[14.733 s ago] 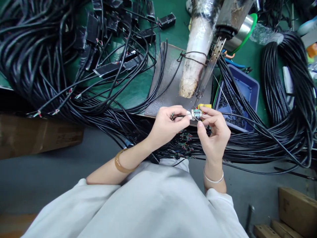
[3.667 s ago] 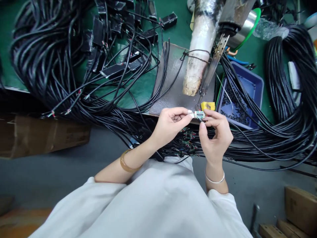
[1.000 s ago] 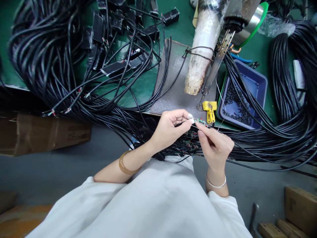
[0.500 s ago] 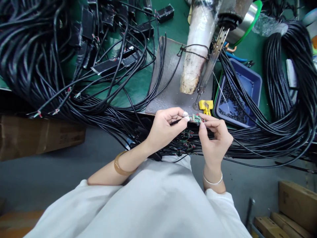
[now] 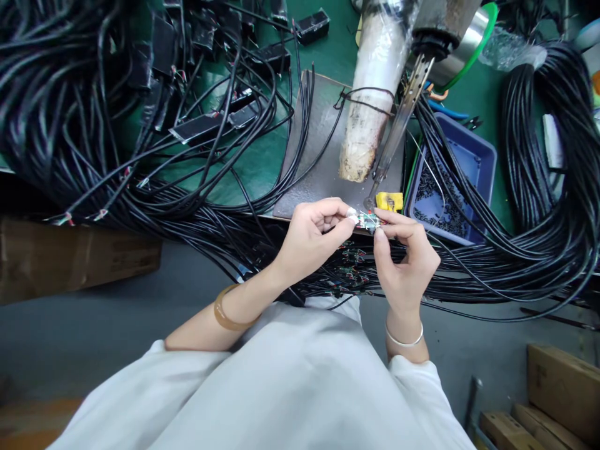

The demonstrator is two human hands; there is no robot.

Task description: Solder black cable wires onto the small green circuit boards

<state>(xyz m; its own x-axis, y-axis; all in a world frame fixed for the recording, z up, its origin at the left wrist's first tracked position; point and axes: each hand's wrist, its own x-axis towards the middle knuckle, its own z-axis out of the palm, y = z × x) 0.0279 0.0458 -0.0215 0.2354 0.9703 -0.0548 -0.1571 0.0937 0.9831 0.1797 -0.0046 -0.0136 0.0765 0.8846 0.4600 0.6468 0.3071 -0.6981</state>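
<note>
A small green circuit board (image 5: 370, 220) with fine wires on it is held at the table's front edge. My left hand (image 5: 319, 237) is closed in a pinch at the board's left end, with white coverings on the fingertips. At the other end, my right hand (image 5: 407, 255) pinches the board between thumb and fingers. Just above the board is the tip of a fixed soldering iron (image 5: 391, 144), pointing down towards me. Beside it sits a yellow clip (image 5: 390, 201). Thin silvery solder wire (image 5: 435, 178) loops down near my right hand; its end is hard to make out.
A plastic-wrapped tube (image 5: 368, 119) hangs beside the iron. Blue tray (image 5: 487, 169) holds small black pieces. Black cable bundles (image 5: 525, 125) lie right, more cables (image 5: 56, 94) left, with several black-wrapped blocks (image 5: 314, 26). More boards (image 5: 351, 272) hang below my hands.
The circuit board has shifted slightly up and turned, now close under the iron's tip. My hands moved slightly with it. The solder wire bows further to the right.
</note>
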